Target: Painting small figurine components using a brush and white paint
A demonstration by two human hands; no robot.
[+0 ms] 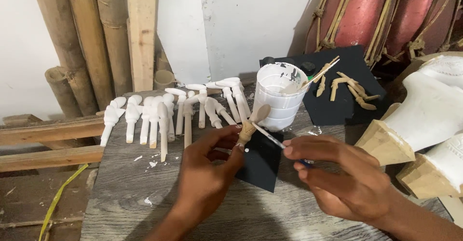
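Hands work above the grey wooden table [144,192]. Left hand [210,166] pinches a small unpainted wooden carving [251,124], long axis tilted, spoon-shaped end pointing up-right toward the white paint tub [279,98]. Right hand [337,173] grips a thin brush [270,137], tip touching the carving.

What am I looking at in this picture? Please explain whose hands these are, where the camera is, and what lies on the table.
There is no machine here: a camera worn on a person's head looks down at their own two hands. The left hand holds a small unpainted wooden piece. The right hand holds a thin paintbrush, its tip touching that piece. On the grey wooden table stands a white paint tub. To its left lies a row of white-painted wooden pieces. More unpainted pieces rest on a black sheet behind.
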